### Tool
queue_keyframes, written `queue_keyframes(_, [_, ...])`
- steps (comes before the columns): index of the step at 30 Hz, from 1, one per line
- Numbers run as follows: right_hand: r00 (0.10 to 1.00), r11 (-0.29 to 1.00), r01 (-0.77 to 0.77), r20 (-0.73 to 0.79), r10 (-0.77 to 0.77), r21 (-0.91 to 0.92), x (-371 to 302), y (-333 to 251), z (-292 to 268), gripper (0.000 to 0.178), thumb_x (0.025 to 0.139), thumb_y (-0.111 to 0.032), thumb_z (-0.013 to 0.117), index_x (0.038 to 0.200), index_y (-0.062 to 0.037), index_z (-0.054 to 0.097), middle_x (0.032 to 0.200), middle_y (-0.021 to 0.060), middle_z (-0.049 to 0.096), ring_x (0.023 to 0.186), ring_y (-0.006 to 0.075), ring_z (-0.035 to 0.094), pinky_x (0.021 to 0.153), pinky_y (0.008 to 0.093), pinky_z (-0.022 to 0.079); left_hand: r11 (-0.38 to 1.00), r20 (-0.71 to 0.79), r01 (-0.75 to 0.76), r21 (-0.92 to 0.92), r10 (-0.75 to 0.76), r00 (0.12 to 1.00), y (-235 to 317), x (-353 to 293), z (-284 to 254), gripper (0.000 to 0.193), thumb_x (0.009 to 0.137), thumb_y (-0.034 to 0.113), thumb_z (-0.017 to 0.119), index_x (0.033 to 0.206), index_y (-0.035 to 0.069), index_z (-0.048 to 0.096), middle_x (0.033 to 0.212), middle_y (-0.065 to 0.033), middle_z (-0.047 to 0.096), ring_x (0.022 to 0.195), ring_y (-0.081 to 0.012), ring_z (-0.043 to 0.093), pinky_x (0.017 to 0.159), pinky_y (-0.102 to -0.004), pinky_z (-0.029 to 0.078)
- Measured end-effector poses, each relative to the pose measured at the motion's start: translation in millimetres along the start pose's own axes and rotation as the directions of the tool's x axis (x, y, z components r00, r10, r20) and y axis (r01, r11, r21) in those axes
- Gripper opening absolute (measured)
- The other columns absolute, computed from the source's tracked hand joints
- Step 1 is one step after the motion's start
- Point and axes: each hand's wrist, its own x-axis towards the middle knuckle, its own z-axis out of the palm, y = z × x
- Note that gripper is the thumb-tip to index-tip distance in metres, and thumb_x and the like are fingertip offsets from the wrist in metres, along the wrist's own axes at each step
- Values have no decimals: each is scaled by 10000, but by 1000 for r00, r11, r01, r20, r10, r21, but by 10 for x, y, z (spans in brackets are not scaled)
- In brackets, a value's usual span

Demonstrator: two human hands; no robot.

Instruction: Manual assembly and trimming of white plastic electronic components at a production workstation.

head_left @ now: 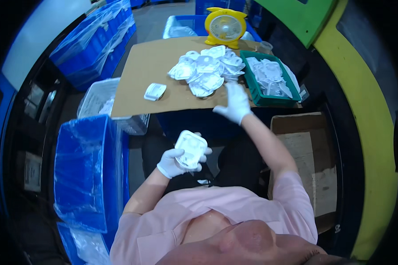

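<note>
My gloved left hand [174, 162] grips a white molded plastic part [191, 149], roughly square with rounded corners, and holds it above my lap. My gloved right hand [235, 105] reaches out over the front edge of the cardboard-topped table, thumb apart from the fingers, with nothing seen in it. Just beyond its fingertips lies a loose pile of similar white plastic parts [203, 70]. One white part [155, 92] lies apart from the pile, toward the table's left. To the right of my right hand stands a green tray [278, 101] with more white pieces in it.
A yellow fan [226, 27] stands at the table's [139, 66] far edge, near a small clear cup [265, 47]. Blue bins [79, 168] and a white basket [137, 125] line the left. An open cardboard box [314, 163] is at my right, beside a yellow-green machine frame [376, 132].
</note>
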Motion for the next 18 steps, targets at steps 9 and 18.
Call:
queue_keyframes(9, [848,935,-275,403,346,-224,20,561,577,498,790,-351,607,1172,-65,466,1179,193,513,1121,395,502,884,505,442,889,-49,-372,266,397,916,156,43,230,792,786,570,610,1420,208,304,1306,-159,477,1021,-304,581,804,-502,526])
queue_keyframes(18, [999,730,-50,42,29,682,-896,-34,-338,470,689,59,485,1150,-4,552,906,125,562,807,283,563,741,280,461,635,9,-398,662,524,851,357,364,509,920,762,672,579,1401,66,314,1251,-102,494,950,-160,576,813,-316,514])
